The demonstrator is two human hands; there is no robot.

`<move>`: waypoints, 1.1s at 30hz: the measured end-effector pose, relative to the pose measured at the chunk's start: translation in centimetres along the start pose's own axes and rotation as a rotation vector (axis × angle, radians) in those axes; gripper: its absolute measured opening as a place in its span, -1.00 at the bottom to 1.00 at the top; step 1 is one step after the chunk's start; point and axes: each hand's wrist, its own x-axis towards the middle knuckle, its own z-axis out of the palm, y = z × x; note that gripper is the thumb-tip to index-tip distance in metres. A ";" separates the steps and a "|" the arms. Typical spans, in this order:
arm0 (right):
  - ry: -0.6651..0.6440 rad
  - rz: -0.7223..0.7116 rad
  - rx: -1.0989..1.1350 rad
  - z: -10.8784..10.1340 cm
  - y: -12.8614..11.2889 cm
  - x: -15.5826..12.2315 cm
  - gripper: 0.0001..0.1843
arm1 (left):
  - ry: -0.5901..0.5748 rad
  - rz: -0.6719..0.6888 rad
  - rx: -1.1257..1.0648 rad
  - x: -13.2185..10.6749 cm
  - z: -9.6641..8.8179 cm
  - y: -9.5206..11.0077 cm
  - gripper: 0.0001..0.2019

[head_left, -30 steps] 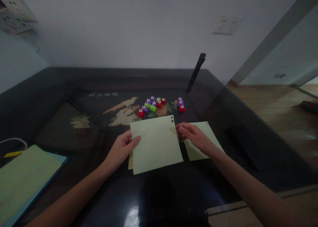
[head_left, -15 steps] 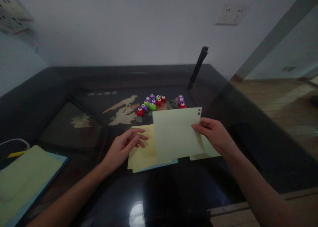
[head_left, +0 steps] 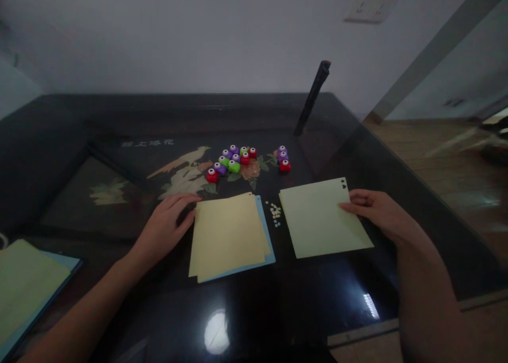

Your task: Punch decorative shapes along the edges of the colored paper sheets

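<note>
1) the right hand [head_left: 367,207] has thumb and fingers closed on the right edge of a pale green sheet [head_left: 323,223], thumb on top
2) the left hand [head_left: 169,220] is loosely curled, thumb apart from the fingers, with its fingertips at the upper left corner of the yellow sheets [head_left: 226,238]; no firm grip shows
3) the pale green sheet lies right of the yellow sheets, with a gap between, and has two small cut-outs near its upper right corner; a sliver of something yellowish shows along its left edge
4) it should handle as very light, fairly stiff for paper, easy to crease and apt to slide on the glossy worktop [head_left: 262,320]; a flat pinch at a side edge, clear of the cut-outs, would suit it
5) a blue sheet [head_left: 270,259] shows under the yellow sheets at the right and bottom
6) no container can be made out: the tiny paper bits [head_left: 275,212], pale and blue, lie loose between the two groups of sheets
7) farther back sit red, purple and green plastic pieces [head_left: 234,165] with eye-like tops, probably paper punches, and a black rod [head_left: 313,96] slants up behind them at the right
</note>
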 end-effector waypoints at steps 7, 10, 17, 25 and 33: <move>0.003 -0.001 -0.128 -0.3 1.7 1.4 -0.66 | -0.028 -0.025 0.077 -0.2 0.9 -0.1 -0.56; 0.015 -0.024 -0.225 -0.1 1.9 1.6 -0.65 | -0.054 -0.036 0.127 -0.3 1.1 -0.3 -0.48; 0.063 -0.098 -0.340 0.3 2.2 1.6 -0.54 | -0.066 -0.017 0.170 -0.4 1.2 -0.5 -0.43; 0.106 -0.123 -0.442 0.4 3.2 2.2 -0.58 | -0.075 0.002 0.154 -0.4 1.1 -0.6 -0.46; 0.105 -0.108 -0.460 -0.1 2.3 1.4 -0.66 | -0.053 0.033 0.122 -0.3 0.9 -0.2 -0.52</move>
